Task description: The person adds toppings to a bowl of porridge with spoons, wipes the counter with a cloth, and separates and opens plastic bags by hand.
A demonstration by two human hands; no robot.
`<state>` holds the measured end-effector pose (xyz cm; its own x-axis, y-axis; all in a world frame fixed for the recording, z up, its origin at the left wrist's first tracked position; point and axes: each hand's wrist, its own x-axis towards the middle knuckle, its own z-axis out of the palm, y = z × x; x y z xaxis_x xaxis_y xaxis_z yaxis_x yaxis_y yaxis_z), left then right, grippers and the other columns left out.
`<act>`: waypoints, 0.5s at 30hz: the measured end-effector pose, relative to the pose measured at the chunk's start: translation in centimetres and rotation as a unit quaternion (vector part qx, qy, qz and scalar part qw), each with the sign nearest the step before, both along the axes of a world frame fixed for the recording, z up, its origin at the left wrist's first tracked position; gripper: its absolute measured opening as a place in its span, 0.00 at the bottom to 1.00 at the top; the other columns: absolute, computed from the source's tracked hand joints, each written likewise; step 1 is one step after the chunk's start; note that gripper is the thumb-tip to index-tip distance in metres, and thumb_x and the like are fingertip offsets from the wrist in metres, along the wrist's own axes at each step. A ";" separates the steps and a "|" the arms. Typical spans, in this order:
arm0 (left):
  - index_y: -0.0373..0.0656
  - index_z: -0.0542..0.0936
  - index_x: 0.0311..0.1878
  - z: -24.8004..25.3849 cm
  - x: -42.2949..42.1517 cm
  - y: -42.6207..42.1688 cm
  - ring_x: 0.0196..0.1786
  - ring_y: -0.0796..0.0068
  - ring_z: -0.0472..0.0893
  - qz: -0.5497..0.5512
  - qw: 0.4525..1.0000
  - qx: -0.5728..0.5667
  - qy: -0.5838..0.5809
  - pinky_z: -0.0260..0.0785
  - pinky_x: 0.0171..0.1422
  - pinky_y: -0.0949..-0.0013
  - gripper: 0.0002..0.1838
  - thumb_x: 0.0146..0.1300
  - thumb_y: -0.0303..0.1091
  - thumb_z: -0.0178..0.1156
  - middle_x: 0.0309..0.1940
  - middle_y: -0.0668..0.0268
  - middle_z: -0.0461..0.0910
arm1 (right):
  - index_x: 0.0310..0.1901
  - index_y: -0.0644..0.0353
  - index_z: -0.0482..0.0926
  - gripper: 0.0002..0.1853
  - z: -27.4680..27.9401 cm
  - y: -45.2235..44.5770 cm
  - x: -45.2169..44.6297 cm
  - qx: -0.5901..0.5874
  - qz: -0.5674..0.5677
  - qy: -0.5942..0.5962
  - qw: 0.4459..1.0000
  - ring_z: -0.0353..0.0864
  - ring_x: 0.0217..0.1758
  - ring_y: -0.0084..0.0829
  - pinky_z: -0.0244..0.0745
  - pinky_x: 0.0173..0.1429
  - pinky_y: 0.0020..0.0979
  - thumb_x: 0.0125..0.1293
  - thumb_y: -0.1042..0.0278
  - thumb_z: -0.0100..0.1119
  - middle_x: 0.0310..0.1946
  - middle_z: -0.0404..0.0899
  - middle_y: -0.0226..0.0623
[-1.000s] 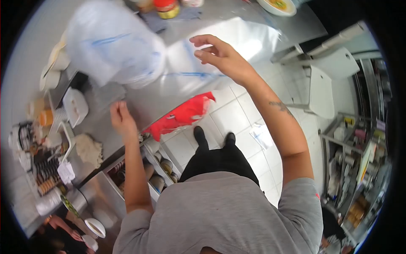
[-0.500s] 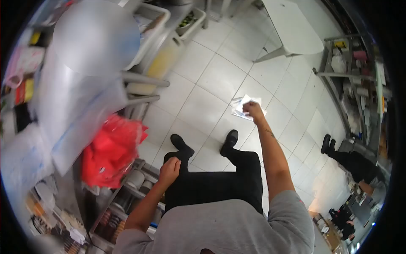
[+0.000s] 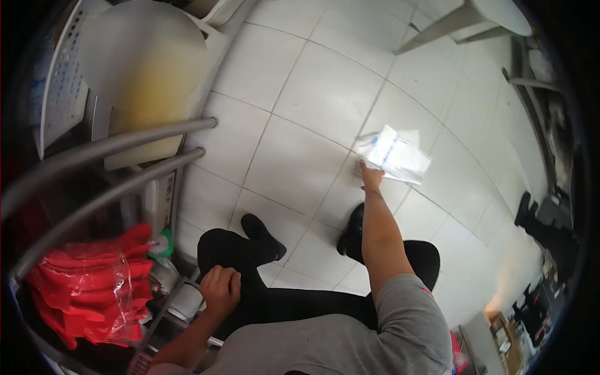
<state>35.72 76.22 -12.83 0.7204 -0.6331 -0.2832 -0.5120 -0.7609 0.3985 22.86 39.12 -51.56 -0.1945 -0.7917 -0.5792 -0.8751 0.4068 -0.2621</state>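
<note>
A clear plastic packet [image 3: 395, 153] with white contents and blue markings lies on the tiled floor in front of my right foot. My right hand [image 3: 372, 176] reaches down to the packet's near edge, thumb and forefinger apart. The fingertips appear to meet that edge, but a firm hold on it does not show. My left hand [image 3: 220, 290] rests by my left thigh, back of the hand up, fingers loosely curled and nothing visible in them. To its left is a red, plastic-wrapped bundle [image 3: 94, 281].
Curved metal rails [image 3: 119, 147] of a rack run along my left, with a white perforated basket [image 3: 65, 81] above. The legs of a white table or stool [image 3: 437, 28] stand ahead on the right. Another person [image 3: 544, 225] is at the far right.
My view has come lower and closer to the floor. My right hand has gone down to the packet's near edge, its fingers spreading. The packet stays at the same spot on the tiles.
</note>
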 end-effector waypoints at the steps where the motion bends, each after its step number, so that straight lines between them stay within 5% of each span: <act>1: 0.43 0.74 0.27 -0.5 0.1 -0.2 0.26 0.61 0.73 0.002 1.000 0.002 -0.014 0.64 0.30 0.62 0.05 0.50 0.26 0.61 0.22 0.63 0.70 | 0.55 0.83 0.58 0.48 -0.9 0.1 0.4 -0.044 0.057 0.050 0.996 0.74 0.50 0.55 0.73 0.54 0.46 0.47 0.47 0.71 0.47 0.73 0.58; 2: 0.43 0.74 0.26 -0.8 0.1 -0.3 0.26 0.61 0.73 0.002 1.000 0.000 -0.016 0.64 0.30 0.62 0.05 0.50 0.27 0.62 0.23 0.63 0.70 | 0.53 0.84 0.61 0.47 -1.4 0.1 0.6 -0.092 0.114 0.097 0.984 0.72 0.53 0.57 0.69 0.59 0.44 0.48 0.47 0.70 0.47 0.73 0.60; 4: 0.43 0.74 0.26 -1.1 0.4 -0.4 0.27 0.61 0.74 0.000 1.000 -0.004 -0.016 0.64 0.30 0.63 0.05 0.50 0.27 0.62 0.23 0.63 0.71 | 0.42 0.78 0.72 0.29 -1.6 -1.5 -0.3 -0.033 0.185 0.043 0.981 0.75 0.48 0.54 0.72 0.53 0.44 0.53 0.54 0.65 0.40 0.77 0.58; 8: 0.44 0.74 0.27 -0.7 0.5 -0.7 0.27 0.62 0.74 0.006 0.999 -0.027 -0.020 0.65 0.31 0.62 0.06 0.50 0.28 0.63 0.23 0.64 0.71 | 0.29 0.69 0.76 0.11 -4.6 -3.6 -3.4 -0.052 0.252 -0.080 0.963 0.78 0.35 0.50 0.73 0.42 0.44 0.54 0.66 0.56 0.27 0.78 0.53; 10: 0.44 0.74 0.28 -0.3 0.3 -0.4 0.28 0.62 0.75 0.008 0.999 -0.040 -0.018 0.65 0.31 0.62 0.06 0.50 0.29 0.63 0.23 0.64 0.71 | 0.27 0.66 0.75 0.08 -1.3 -2.6 -2.0 -0.130 0.343 -0.113 0.924 0.80 0.24 0.45 0.75 0.33 0.40 0.54 0.69 0.52 0.18 0.77 0.47; 15: 0.43 0.74 0.30 1.6 0.2 0.0 0.31 0.59 0.76 0.005 0.996 -0.079 0.036 0.67 0.34 0.60 0.03 0.55 0.29 0.59 0.25 0.62 0.72 | 0.27 0.66 0.70 0.05 14.8 2.5 5.5 -0.116 0.481 -0.290 0.819 0.71 0.34 0.54 0.68 0.39 0.45 0.48 0.75 0.55 0.28 0.71 0.53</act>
<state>35.91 76.22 -11.21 0.7085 -0.6664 -0.2322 -0.4702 -0.6911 0.5489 28.39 41.60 -36.78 0.8386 -0.5192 -0.1650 -0.4625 -0.5183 -0.7194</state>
